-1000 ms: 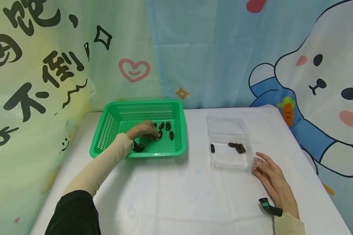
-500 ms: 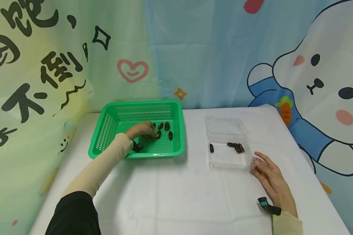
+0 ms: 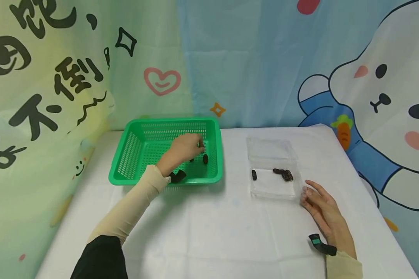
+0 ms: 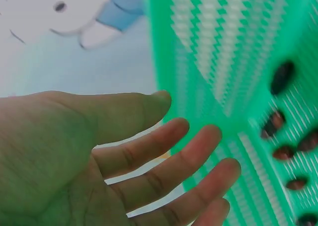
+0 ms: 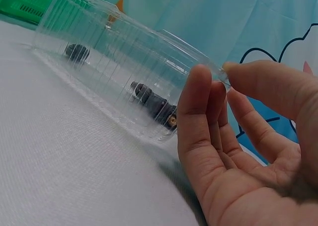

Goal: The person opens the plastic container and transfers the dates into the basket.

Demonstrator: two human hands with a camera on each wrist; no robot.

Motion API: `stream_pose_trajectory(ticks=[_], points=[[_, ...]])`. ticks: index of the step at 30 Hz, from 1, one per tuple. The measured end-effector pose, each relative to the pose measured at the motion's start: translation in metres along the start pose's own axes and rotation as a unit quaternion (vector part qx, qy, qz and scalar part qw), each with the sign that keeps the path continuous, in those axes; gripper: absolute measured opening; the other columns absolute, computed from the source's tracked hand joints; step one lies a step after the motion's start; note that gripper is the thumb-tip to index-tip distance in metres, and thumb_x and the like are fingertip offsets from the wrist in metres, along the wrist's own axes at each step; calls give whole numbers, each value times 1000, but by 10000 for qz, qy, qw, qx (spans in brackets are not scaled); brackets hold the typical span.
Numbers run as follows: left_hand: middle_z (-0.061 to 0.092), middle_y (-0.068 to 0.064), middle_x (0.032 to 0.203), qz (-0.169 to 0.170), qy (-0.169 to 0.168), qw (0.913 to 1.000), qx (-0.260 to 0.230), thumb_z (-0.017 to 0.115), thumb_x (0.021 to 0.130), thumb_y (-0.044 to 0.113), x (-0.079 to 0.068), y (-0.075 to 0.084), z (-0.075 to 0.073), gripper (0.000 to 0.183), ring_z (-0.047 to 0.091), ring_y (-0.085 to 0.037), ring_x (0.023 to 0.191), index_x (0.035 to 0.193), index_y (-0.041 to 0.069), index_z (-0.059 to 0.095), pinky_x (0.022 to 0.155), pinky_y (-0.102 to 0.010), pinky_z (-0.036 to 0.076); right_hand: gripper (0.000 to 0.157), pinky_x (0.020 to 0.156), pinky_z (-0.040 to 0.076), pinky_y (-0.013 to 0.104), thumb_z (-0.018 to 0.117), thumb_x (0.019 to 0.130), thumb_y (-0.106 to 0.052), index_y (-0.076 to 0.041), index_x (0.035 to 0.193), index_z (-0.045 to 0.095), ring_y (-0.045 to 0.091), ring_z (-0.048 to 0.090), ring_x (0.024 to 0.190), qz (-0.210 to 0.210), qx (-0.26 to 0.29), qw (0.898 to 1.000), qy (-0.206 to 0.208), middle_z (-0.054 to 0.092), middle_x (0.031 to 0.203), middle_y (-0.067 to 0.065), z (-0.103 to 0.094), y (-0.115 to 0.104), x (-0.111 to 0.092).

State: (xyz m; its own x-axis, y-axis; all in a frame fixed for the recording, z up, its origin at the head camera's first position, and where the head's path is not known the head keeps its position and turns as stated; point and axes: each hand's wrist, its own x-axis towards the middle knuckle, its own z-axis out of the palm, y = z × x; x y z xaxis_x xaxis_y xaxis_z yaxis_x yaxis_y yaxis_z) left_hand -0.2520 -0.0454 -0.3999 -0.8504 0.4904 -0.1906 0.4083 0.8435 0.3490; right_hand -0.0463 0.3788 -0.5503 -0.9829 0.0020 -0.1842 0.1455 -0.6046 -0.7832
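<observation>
The left hand (image 3: 184, 148) reaches over the green basket (image 3: 202, 181), fingers spread and holding nothing; dates (image 3: 205, 159) lie on the basket's floor near its fingertips. The right hand (image 3: 326, 215) pinches the clear box (image 3: 270, 194) at its right edge; other dates (image 4: 297, 183) are hidden from overhead by the left hand.

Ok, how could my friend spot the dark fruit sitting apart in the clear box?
On the white table, find the clear plastic box to the right of the green basket. Look along its left side for a dark fruit. It lies alone, while the box's other fruits bunch together on the right.
</observation>
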Motion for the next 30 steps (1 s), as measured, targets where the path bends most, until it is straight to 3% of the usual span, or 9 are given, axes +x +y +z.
stream_pose_trajectory(ticks=[8, 16, 22, 30], points=[[77, -1, 103, 832, 384, 9951, -377, 66, 104, 26, -9, 62, 21, 16, 70, -15, 86, 114, 14, 72, 67, -28, 54, 42, 89, 61, 24, 47, 107, 5, -18, 139, 60, 11, 70, 97, -22, -10, 10000, -71, 72, 114, -1, 1, -2, -1], [75, 5, 112, 1809, 321, 9802, -744, 63, 106, 24, 7, 123, 66, 16, 68, -8, 97, 118, 18, 71, 72, -19, 50, 43, 90, 61, 25, 47, 107, 6, -17, 141, 60, 12, 69, 99, -24, 111, 9999, -67, 71, 116, 1, -1, -3, -1], [72, 8, 121, 1980, 352, 9780, -556, 65, 105, 26, 32, 155, 106, 22, 67, -8, 109, 126, 22, 70, 80, -18, 51, 42, 90, 61, 24, 48, 108, 3, -19, 142, 60, 11, 68, 99, 69, 1, 10000, 24, 70, 116, -1, 1, -5, 2], [60, 9, 145, 1991, 143, 9795, 285, 62, 106, 32, 54, 185, 142, 37, 56, -14, 131, 143, 29, 61, 101, -25, 53, 42, 90, 61, 23, 45, 108, 5, -18, 142, 59, 10, 69, 100, -40, -27, 9997, -248, 70, 117, 0, -3, 2, 3]])
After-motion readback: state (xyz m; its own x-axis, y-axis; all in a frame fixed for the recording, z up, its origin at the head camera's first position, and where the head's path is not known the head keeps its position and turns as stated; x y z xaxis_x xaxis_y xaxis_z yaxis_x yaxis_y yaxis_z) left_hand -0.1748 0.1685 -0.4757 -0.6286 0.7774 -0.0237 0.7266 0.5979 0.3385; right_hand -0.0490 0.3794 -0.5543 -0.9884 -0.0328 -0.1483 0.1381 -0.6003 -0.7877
